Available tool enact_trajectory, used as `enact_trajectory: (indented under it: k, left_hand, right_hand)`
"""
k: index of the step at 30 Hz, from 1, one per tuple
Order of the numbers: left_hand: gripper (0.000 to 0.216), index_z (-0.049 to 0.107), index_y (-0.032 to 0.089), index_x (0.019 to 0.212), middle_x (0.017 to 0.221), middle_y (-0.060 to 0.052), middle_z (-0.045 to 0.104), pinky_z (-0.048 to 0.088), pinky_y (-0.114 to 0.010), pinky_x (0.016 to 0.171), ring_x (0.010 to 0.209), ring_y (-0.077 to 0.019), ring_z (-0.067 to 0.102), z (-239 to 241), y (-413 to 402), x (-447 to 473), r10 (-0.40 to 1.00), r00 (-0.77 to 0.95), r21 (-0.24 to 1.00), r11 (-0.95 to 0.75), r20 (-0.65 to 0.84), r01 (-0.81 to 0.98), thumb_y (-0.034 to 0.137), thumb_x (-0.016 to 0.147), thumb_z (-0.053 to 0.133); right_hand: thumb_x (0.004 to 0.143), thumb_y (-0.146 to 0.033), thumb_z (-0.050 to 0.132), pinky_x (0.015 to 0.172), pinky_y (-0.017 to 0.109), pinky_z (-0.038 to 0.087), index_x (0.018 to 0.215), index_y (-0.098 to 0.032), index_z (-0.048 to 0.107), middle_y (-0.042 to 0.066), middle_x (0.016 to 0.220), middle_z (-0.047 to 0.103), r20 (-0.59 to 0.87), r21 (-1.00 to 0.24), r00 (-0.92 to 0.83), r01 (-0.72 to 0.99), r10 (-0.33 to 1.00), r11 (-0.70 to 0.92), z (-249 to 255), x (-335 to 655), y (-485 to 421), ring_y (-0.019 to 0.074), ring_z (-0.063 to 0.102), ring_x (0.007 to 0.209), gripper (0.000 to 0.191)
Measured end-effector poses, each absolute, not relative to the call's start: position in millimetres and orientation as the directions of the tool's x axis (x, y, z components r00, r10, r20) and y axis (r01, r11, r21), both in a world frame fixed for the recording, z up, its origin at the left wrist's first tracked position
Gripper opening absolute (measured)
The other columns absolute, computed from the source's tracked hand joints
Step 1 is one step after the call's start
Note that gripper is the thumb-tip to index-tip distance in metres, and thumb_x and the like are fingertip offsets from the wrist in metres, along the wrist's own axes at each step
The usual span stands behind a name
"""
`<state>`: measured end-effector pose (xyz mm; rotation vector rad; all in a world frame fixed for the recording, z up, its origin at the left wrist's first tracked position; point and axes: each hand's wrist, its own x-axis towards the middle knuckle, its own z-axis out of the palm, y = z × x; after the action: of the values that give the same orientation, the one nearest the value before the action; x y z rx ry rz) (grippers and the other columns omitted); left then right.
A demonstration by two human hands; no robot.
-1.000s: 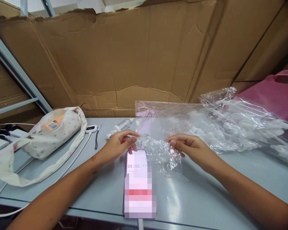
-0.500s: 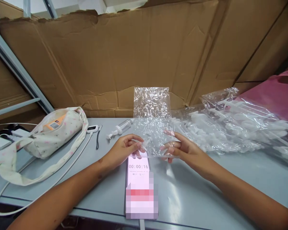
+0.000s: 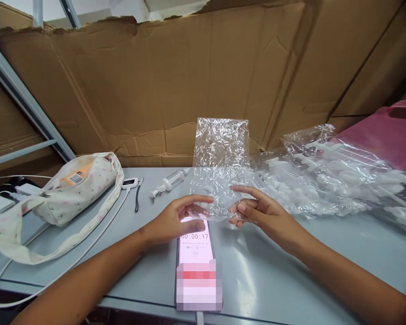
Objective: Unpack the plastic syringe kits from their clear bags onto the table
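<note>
- The left hand and the right hand are meeting at the centre of the frame, each pinching a lower corner of a small clear plastic bag
- The small clear plastic bag is standing upright between the two hands, crinkled, its top edge reaching up in front of the cardboard wall; whether anything is sitting inside it cannot be told
- A phone is lying flat just below the hands, its screen glowing with a running timer, the left fingers hovering over its top edge
- At the right of the frame a large clear bag is lying open on the grey table, holding a heap of white plastic pump parts
- A single clear spray bottle is lying on its side left of centre
- At the left a floral cloth pouch is bulging, an orange packet showing at its mouth
</note>
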<state>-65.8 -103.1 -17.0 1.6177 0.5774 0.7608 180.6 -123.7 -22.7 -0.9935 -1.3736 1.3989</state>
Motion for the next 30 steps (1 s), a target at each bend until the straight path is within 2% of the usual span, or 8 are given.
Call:
enact_trajectory:
  k: [4,8,11,14,16,19,24,30]
  left_hand:
    - [0.03,0.068,0.02,0.104,0.118,-0.009,0.064,0.049,-0.033,0.083,0.097,-0.0197,0.065,-12.6,-108.6,-57.4,0.803,0.583,0.978,-0.196,0.123,0.064,0.038,0.08,0.066]
    - [0.028,0.07,0.016,0.1,0.107,-0.011,0.069,0.05,-0.03,0.074,0.083,-0.0172,0.067,-11.2,-109.6,-53.9,0.859,0.498,0.976,-0.195,0.124,0.094,0.037,0.085,0.06]
    - [0.027,0.069,0.014,0.102,0.098,-0.011,0.07,0.05,-0.029,0.072,0.08,-0.0159,0.067,-14.1,-110.0,-52.3,0.866,0.487,0.973,-0.196,0.114,0.12,0.033,0.086,0.059]
    - [0.027,0.066,0.014,0.107,0.096,-0.01,0.069,0.05,-0.027,0.069,0.075,-0.0134,0.066,-17.5,-112.0,-50.1,0.859,0.501,0.972,-0.196,0.108,0.126,0.029,0.087,0.058]
    - [0.035,0.058,0.018,0.12,0.102,-0.009,0.067,0.051,-0.027,0.066,0.065,-0.01,0.064,-18.6,-113.5,-49.1,0.864,0.492,0.98,-0.173,0.105,0.094,0.028,0.087,0.058]
    - [0.056,0.036,0.03,0.138,0.111,-0.008,0.062,0.051,-0.026,0.058,0.052,-0.0056,0.059,-17.1,-114.0,-49.2,0.874,0.471,0.99,-0.138,0.116,0.012,0.027,0.087,0.058]
    - [0.069,0.019,0.035,0.143,0.107,-0.008,0.063,0.05,-0.026,0.051,0.046,-0.0052,0.056,-11.5,-110.7,-50.2,0.885,0.449,0.992,-0.112,0.123,-0.052,0.028,0.087,0.058]
    - [0.08,0.0,0.04,0.146,0.111,-0.01,0.066,0.052,-0.027,0.053,0.048,-0.0072,0.06,-11.1,-112.6,-48.9,0.891,0.427,0.987,-0.124,0.157,-0.106,0.028,0.09,0.055]
  right_hand:
    - [0.08,-0.05,0.064,0.075,0.038,0.053,0.125,-0.026,0.048,0.005,0.094,0.066,0.061,-0.989,-0.322,-0.145,0.945,0.015,-23.6,180.3,-126.3,0.0197,0.069,0.074,0.053]
    - [0.072,-0.063,0.064,0.071,0.039,0.053,0.127,-0.027,0.047,0.01,0.103,0.064,0.11,-0.973,-0.413,-0.23,0.904,0.014,-27.6,181.2,-125.9,0.0249,0.069,0.081,0.068]
    - [0.068,-0.054,0.073,0.072,0.037,0.053,0.124,-0.026,0.048,0.007,0.097,0.065,0.068,-0.993,-0.357,-0.117,0.932,0.028,-28.1,176.6,-127.0,0.0221,0.068,0.079,0.067]
    - [0.069,-0.05,0.073,0.073,0.036,0.053,0.111,-0.021,0.055,0.002,0.075,0.066,0.017,-1.0,-0.23,0.015,0.973,0.021,-26.1,169.5,-128.9,0.0197,0.068,0.072,0.054]
    - [0.07,-0.051,0.072,0.067,0.034,0.053,0.1,-0.019,0.06,0.001,0.066,0.066,0.004,-0.999,-0.194,0.034,0.981,0.011,-24.7,166.3,-129.1,0.0187,0.067,0.066,0.046]
    - [0.066,-0.053,0.073,0.059,0.031,0.051,0.088,-0.017,0.063,0.003,0.064,0.069,-0.007,-1.0,-0.185,0.023,0.983,-0.002,-22.5,165.3,-127.6,0.0171,0.066,0.059,0.043]
    - [0.064,-0.052,0.076,0.056,0.031,0.051,0.085,-0.017,0.064,0.004,0.06,0.071,-0.004,-1.0,-0.199,0.015,0.98,-0.001,-19.6,166.3,-125.7,0.0155,0.064,0.052,0.043]
    - [0.065,-0.053,0.074,0.055,0.031,0.051,0.085,-0.018,0.064,0.003,0.059,0.07,0.026,-0.999,-0.191,0.026,0.981,0.032,-17.8,165.2,-128.2,0.0148,0.063,0.05,0.042]
